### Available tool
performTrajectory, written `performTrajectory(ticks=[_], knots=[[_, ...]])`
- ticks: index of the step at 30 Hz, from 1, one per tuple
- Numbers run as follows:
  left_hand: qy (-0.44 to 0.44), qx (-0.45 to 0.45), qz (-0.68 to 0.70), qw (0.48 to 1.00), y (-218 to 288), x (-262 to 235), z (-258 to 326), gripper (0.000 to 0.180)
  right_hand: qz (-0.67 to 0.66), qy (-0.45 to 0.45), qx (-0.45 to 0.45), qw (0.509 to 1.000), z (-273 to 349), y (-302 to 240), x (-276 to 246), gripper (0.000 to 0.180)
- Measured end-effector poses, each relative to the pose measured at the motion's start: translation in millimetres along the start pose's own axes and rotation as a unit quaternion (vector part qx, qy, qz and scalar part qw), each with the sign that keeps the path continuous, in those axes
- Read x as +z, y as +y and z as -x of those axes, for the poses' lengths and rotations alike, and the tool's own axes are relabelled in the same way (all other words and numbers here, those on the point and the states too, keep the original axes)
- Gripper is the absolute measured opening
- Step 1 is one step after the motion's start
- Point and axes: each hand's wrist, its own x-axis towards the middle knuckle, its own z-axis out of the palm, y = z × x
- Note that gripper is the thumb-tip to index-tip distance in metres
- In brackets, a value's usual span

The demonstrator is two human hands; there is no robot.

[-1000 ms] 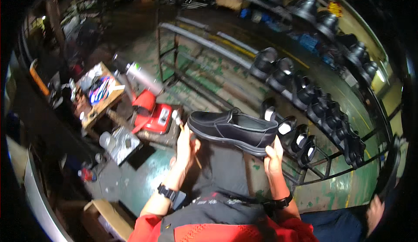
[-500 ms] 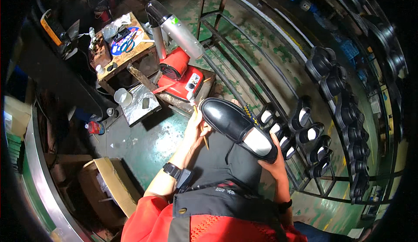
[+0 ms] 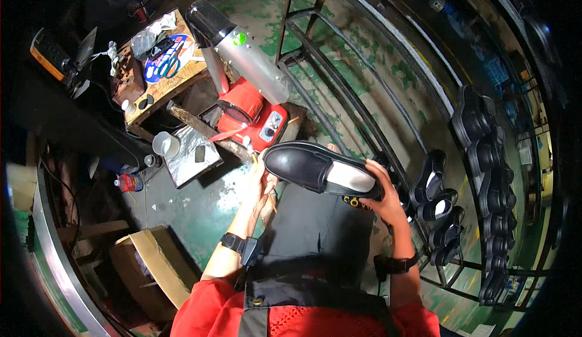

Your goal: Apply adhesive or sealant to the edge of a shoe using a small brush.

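Note:
A black slip-on shoe (image 3: 306, 166) with a white insole lies level above my lap, its toe pointing left. My right hand (image 3: 381, 194) grips it at the heel end. My left hand (image 3: 262, 186) sits under the toe, touching the sole, with a thin yellowish stick between its fingers. Both wrists wear black bands. A dark apron covers my knees below the shoe.
A red machine (image 3: 254, 115) with a grey metal nozzle (image 3: 239, 49) stands just beyond the shoe. A small wooden table (image 3: 159, 88) with scissors and clutter is at left. Metal racks (image 3: 485, 173) holding several black shoes curve along the right. A cardboard box (image 3: 151, 264) lies lower left.
The view has swung left and down toward the red machine. The shoe has turned from sole-side view to opening up, and moved closer to the machine, both hands still on it.

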Motion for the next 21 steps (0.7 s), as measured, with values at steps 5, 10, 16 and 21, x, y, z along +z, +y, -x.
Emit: performTrajectory(ticks=[5,10,16,21], knots=[[0.008,0.009,0.029,0.999,1.2,-17.6,-25.8,0.045,0.021,-0.005,-0.017,1.0,-62.4,4.5,-7.0,0.079],[-0.006,0.049,0.059,0.997,12.0,-12.1,-41.7,0.046,0.041,-0.012,-0.044,0.998,-104.5,-4.2,-15.7,0.078],[0.016,0.046,0.076,0.996,15.3,-3.3,-43.4,0.045,0.065,-0.015,-0.096,0.993,-130.3,-11.4,-24.6,0.074],[0.03,0.018,0.086,0.996,6.9,-9.2,-39.5,0.041,0.084,-0.038,-0.114,0.989,-139.9,-28.6,-32.3,0.074]])
